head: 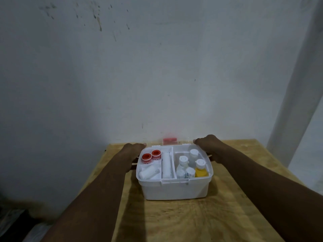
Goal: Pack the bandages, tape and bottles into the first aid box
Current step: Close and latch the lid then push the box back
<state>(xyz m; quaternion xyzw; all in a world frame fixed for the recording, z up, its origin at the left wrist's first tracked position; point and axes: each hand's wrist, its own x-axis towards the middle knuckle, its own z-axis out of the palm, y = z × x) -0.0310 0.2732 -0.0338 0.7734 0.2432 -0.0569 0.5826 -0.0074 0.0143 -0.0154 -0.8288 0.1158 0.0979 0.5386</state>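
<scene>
The white first aid box stands open on the wooden table. Its left tray holds two red tape rolls and two white bandage rolls. On the right side stand three white-capped bottles, one with yellow liquid, and another small white roll. The clear lid with a red latch is raised behind the box. My left hand grips the lid's far left corner. My right hand grips its far right corner.
The wooden table ends just behind the box, against a stained white wall. A white pillar or curtain runs down the right. A dark floor lies left of the table.
</scene>
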